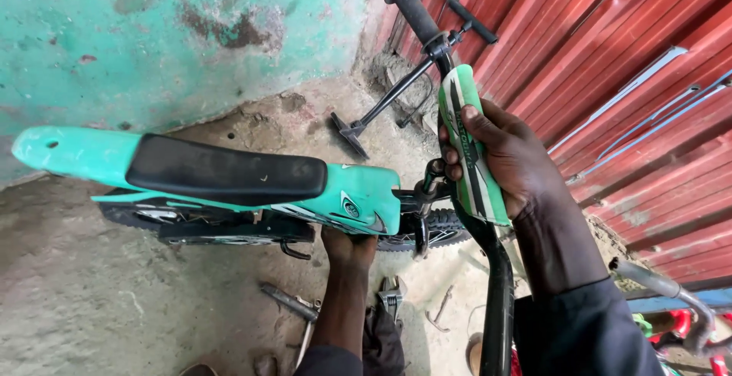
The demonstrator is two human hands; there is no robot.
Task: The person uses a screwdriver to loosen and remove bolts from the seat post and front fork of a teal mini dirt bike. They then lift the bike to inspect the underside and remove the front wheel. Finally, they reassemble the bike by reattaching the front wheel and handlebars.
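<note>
From the head camera, I am watching a person working on a small green bike [229,185] that is standing on a rough concrete floor [91,300] beside a flaking green wall [152,33]. The right hand [511,159] is wrapping tightly around the green pad [465,147] on the handlebar [450,63], steadying it, while the left hand [349,248] is reaching under the frame below the black seat [225,168]; I cannot tell whether its fingers are gripping anything there. I judge this to be a fitting or tightening step, and the next move is calling for a firm hold on the bar. A hand pump [404,86] is leaning against the red metal sheeting [633,78], and a wrench [390,296] and loose tools are crowding the ground near the front wheel [438,227].
</note>
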